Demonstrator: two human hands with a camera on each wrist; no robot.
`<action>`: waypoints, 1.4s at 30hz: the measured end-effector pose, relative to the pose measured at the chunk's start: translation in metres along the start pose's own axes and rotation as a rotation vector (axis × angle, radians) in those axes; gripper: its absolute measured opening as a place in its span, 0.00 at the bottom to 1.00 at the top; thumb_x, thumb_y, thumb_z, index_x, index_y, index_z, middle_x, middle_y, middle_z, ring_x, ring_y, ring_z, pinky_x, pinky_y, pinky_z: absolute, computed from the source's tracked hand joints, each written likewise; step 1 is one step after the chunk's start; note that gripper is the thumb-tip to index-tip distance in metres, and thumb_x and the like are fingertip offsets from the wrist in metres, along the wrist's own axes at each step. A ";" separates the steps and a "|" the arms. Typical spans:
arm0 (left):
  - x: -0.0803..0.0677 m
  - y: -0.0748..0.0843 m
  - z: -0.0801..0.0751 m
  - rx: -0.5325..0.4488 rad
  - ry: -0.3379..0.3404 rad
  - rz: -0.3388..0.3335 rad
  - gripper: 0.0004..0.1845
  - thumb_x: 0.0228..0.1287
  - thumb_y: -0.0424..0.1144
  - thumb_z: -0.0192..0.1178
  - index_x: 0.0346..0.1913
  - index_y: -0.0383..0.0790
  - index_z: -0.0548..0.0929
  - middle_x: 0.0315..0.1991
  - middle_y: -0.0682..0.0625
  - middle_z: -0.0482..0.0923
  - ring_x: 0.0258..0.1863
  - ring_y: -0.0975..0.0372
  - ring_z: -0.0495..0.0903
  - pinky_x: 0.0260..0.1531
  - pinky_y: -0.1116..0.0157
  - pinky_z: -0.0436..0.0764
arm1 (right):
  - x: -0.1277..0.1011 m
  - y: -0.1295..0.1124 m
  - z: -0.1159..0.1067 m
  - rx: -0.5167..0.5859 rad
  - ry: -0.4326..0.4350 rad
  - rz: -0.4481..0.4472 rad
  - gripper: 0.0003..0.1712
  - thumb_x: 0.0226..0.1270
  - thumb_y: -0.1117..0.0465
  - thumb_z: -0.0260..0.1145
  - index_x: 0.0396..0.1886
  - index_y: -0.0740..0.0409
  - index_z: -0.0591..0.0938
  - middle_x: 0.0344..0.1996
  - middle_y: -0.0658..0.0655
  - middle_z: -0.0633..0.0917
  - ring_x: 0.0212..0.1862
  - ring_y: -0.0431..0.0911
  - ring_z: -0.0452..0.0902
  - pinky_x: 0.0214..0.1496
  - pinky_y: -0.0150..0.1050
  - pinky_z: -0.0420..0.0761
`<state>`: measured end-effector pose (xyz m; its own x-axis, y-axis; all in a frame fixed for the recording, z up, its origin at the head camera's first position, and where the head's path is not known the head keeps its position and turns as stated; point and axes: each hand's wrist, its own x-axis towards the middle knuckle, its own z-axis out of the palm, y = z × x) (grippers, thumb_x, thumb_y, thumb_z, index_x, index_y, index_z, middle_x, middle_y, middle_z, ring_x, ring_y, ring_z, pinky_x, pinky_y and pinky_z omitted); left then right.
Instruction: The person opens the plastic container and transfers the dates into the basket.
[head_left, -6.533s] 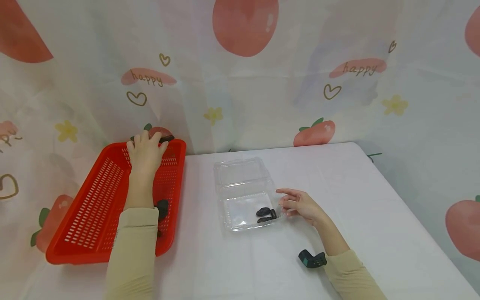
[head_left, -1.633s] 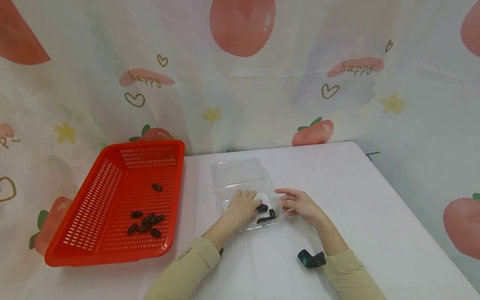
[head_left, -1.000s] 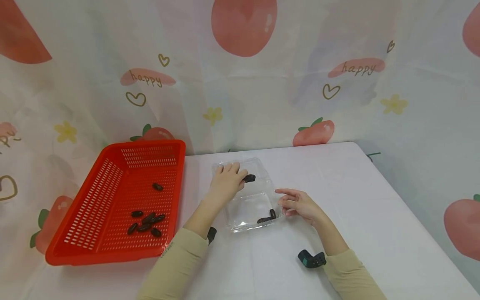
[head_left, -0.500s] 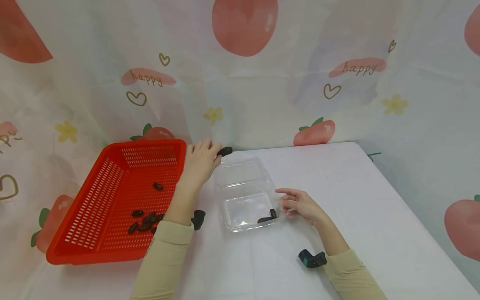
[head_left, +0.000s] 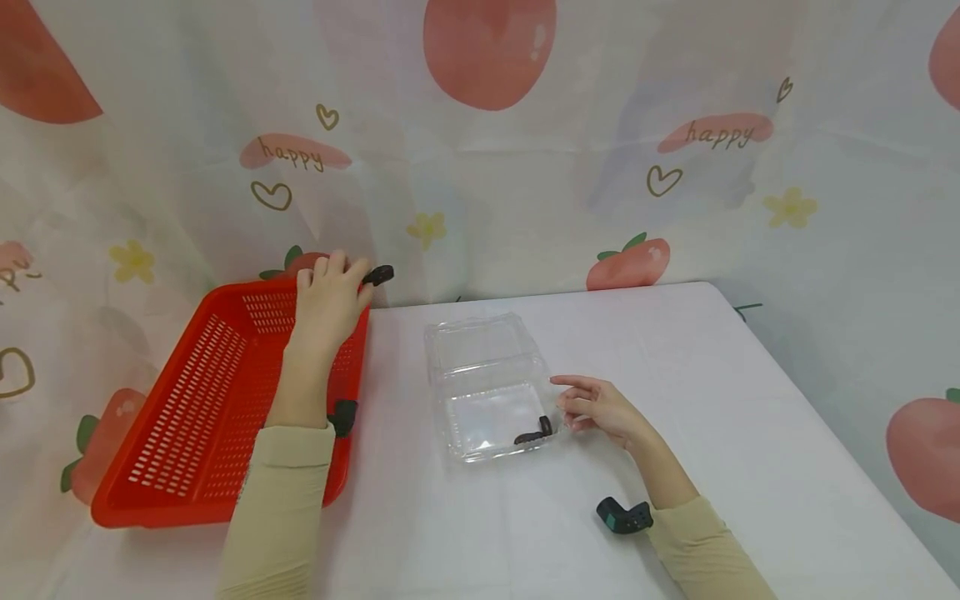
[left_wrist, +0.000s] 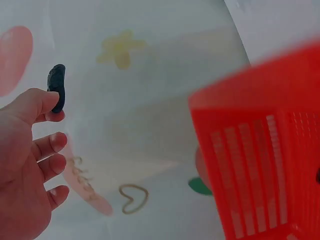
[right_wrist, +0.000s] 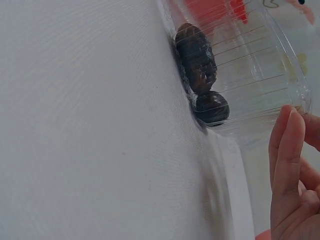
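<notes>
1. Head view: the left hand [head_left: 324, 298] is raised over the far right corner of the red basket [head_left: 172, 433], which lies at the left of the white table [head_left: 750, 433]. Thumb and forefinger pinch a dark oval piece [head_left: 378, 274], held just past the basket's far rim; the other fingers are loosely bent.
2. Head view: the clear clamshell box [head_left: 487, 387] lies open at the table's centre, lid towards the backdrop. Two dark pieces [head_left: 534, 432] sit in its near right corner.
3. Head view: the right hand [head_left: 596, 408] rests on the table against the box's right edge, fingers loosely extended towards it, holding nothing.
4. Head view: a small black and green device [head_left: 625, 517] lies on the table beside the right forearm. A printed fruit curtain [head_left: 487, 167] hangs behind.
5. Left wrist view: the left hand [left_wrist: 27, 165] pinches the dark piece [left_wrist: 56, 86] between thumb and fingertip; the remaining fingers are curled. The basket [left_wrist: 260, 160] shows blurred to the right, apart from the hand.
6. Right wrist view: the two dark pieces [right_wrist: 200, 75] press against the box's clear wall [right_wrist: 260, 85], touching each other. The right hand's fingers [right_wrist: 287, 160] lie straight, just beside the box's corner; contact cannot be confirmed.
</notes>
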<state>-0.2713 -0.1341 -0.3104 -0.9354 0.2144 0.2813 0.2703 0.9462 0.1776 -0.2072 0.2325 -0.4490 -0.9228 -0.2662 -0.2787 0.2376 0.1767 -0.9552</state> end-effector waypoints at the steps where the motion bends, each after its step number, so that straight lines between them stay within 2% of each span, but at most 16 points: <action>1: 0.000 -0.006 -0.002 -0.001 -0.009 -0.013 0.16 0.67 0.39 0.51 0.56 0.41 0.69 0.50 0.40 0.63 0.52 0.46 0.60 0.52 0.47 0.57 | 0.000 -0.001 0.000 0.002 -0.001 0.000 0.32 0.61 0.64 0.62 0.64 0.68 0.63 0.26 0.51 0.76 0.25 0.39 0.74 0.28 0.31 0.76; 6: -0.004 -0.034 -0.005 -0.008 -0.030 -0.051 0.17 0.67 0.38 0.50 0.57 0.40 0.68 0.49 0.37 0.61 0.52 0.43 0.58 0.52 0.44 0.54 | 0.000 0.000 0.000 -0.002 0.002 0.004 0.31 0.61 0.65 0.61 0.63 0.68 0.64 0.25 0.51 0.76 0.25 0.39 0.74 0.28 0.31 0.76; 11: -0.009 -0.059 0.001 0.010 -0.104 -0.092 0.16 0.68 0.37 0.48 0.56 0.37 0.66 0.51 0.34 0.59 0.53 0.40 0.56 0.50 0.41 0.53 | 0.002 0.001 -0.001 -0.008 0.017 0.017 0.30 0.61 0.64 0.61 0.63 0.66 0.65 0.23 0.50 0.77 0.25 0.39 0.74 0.28 0.30 0.76; 15: -0.016 -0.076 0.012 0.020 -0.178 -0.134 0.17 0.68 0.37 0.48 0.56 0.35 0.65 0.53 0.32 0.58 0.54 0.38 0.55 0.52 0.39 0.51 | 0.003 0.002 -0.001 -0.002 0.011 0.013 0.31 0.61 0.65 0.61 0.63 0.67 0.65 0.23 0.50 0.76 0.24 0.39 0.74 0.28 0.31 0.76; 21: -0.032 -0.101 0.036 0.003 -0.255 -0.192 0.15 0.68 0.37 0.48 0.54 0.33 0.66 0.51 0.30 0.59 0.51 0.37 0.57 0.47 0.41 0.55 | 0.002 0.002 0.000 0.002 -0.002 0.006 0.31 0.61 0.65 0.61 0.63 0.67 0.64 0.24 0.50 0.76 0.25 0.39 0.74 0.28 0.31 0.76; 24: -0.038 -0.112 0.045 -0.003 -0.292 -0.219 0.19 0.69 0.37 0.47 0.58 0.32 0.65 0.55 0.28 0.56 0.54 0.35 0.55 0.50 0.39 0.54 | 0.002 0.002 0.000 -0.005 -0.002 0.005 0.31 0.61 0.65 0.61 0.63 0.67 0.64 0.24 0.51 0.76 0.25 0.39 0.74 0.28 0.31 0.76; 28: -0.041 -0.122 0.053 0.000 -0.345 -0.246 0.23 0.69 0.38 0.46 0.63 0.31 0.61 0.59 0.25 0.52 0.58 0.33 0.52 0.53 0.37 0.51 | 0.002 0.001 0.000 -0.006 0.005 0.004 0.31 0.62 0.65 0.61 0.63 0.68 0.64 0.25 0.52 0.76 0.24 0.40 0.73 0.28 0.31 0.76; 33: -0.046 -0.129 0.057 0.015 -0.393 -0.280 0.24 0.69 0.38 0.46 0.64 0.31 0.59 0.59 0.25 0.51 0.58 0.33 0.51 0.54 0.37 0.51 | 0.002 0.000 0.000 -0.004 0.004 0.006 0.31 0.61 0.66 0.61 0.63 0.68 0.63 0.25 0.52 0.76 0.24 0.39 0.73 0.28 0.31 0.76; 42: -0.052 -0.131 0.060 0.036 -0.381 -0.296 0.22 0.69 0.38 0.46 0.62 0.32 0.60 0.56 0.25 0.54 0.56 0.32 0.53 0.52 0.37 0.52 | 0.002 0.001 0.000 -0.005 0.007 0.004 0.31 0.61 0.65 0.61 0.63 0.68 0.64 0.25 0.52 0.76 0.24 0.39 0.73 0.28 0.31 0.76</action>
<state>-0.2722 -0.2550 -0.4050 -0.9898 0.0020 -0.1425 -0.0215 0.9863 0.1633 -0.2088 0.2322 -0.4503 -0.9240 -0.2586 -0.2815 0.2394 0.1826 -0.9536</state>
